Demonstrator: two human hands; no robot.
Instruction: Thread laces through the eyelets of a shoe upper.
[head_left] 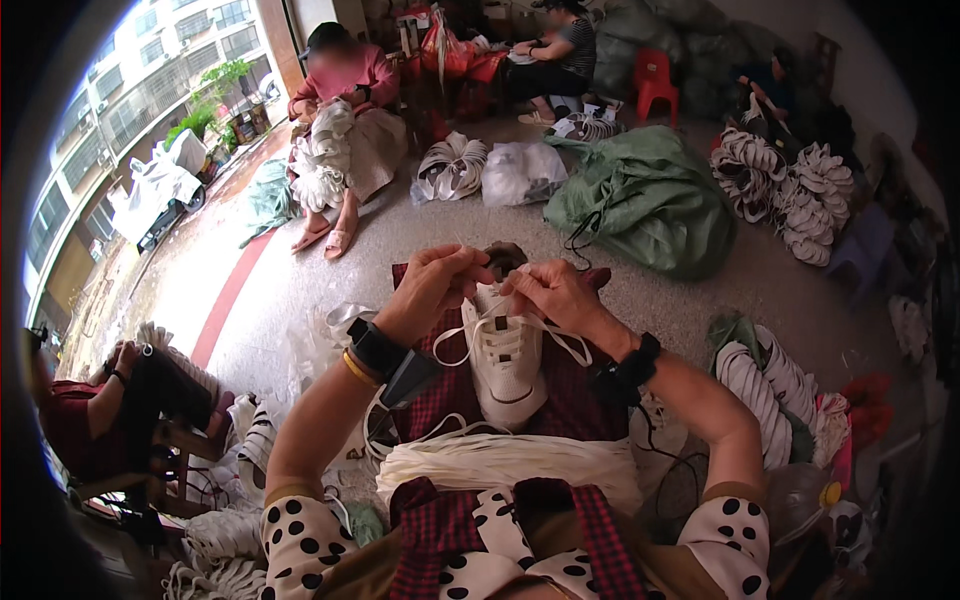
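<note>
Speckled grey floor (405, 222); red stripe (229, 299) at left. Red plastic chair (655, 80) toward rear. Left side brightly lit, multistorey building (130, 80) outside.

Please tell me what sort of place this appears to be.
Probably a small shoe workshop: a white shoe sits before the person, bundles of white pieces lie on the floor, and a big green sack rests nearby.
</note>
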